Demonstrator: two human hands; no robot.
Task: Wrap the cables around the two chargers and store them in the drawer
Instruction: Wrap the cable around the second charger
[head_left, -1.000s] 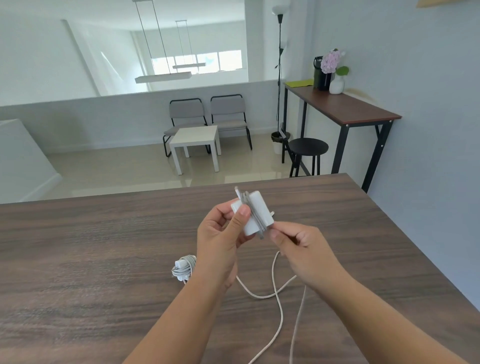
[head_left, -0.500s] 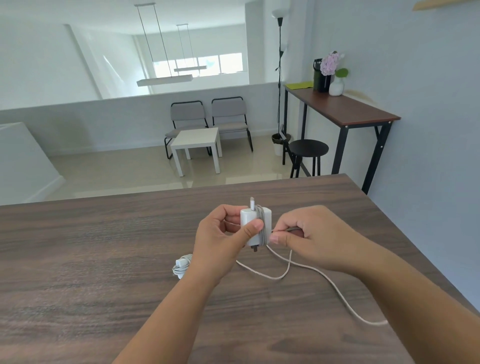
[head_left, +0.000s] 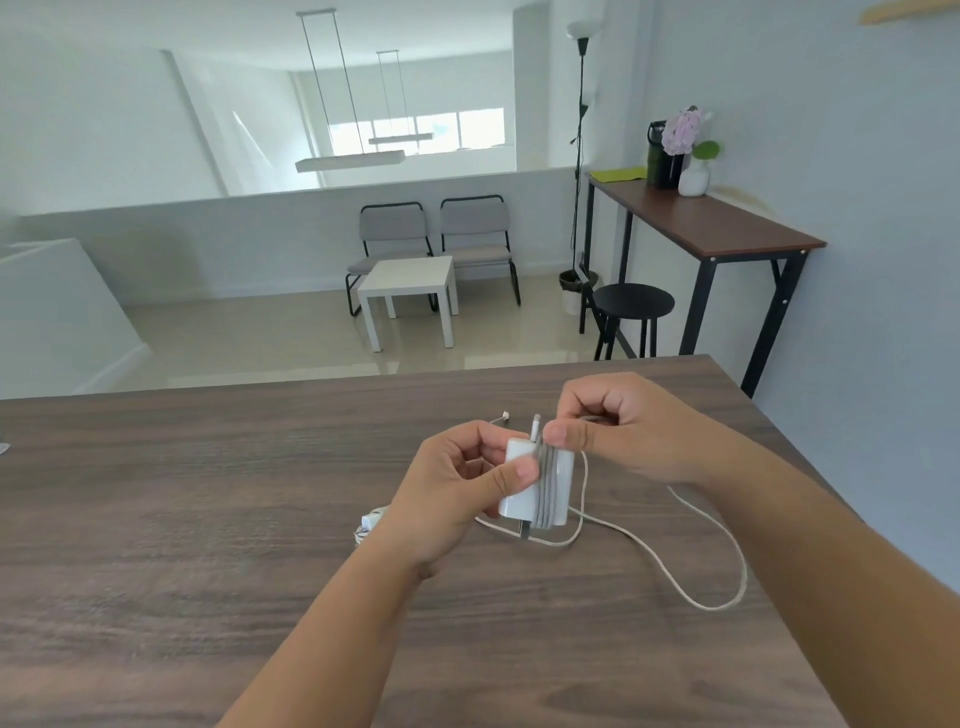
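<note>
My left hand (head_left: 457, 488) grips a white square charger (head_left: 558, 467) between thumb and fingers above the wooden table (head_left: 208, 545). Several turns of white cable run round the charger's middle. My right hand (head_left: 623, 431) pinches the cable at the charger's top edge. The loose rest of the cable (head_left: 696, 566) loops over the table to the right and under the charger. A second white charger with its cable bundled (head_left: 370, 522) lies on the table behind my left wrist, mostly hidden. A small connector tip (head_left: 503, 415) lies just beyond my hands. No drawer is in view.
The table's far edge runs just past my hands and its right edge lies near the blue wall. Beyond stand a narrow high table (head_left: 701, 218) with a vase and bottle, a black stool (head_left: 632, 301), a white side table (head_left: 410, 283) and two chairs.
My right hand rose from the charger's lower right to its top, carrying the cable up for another turn. The charger has turned in my left hand. The loose cable slid to the right.
</note>
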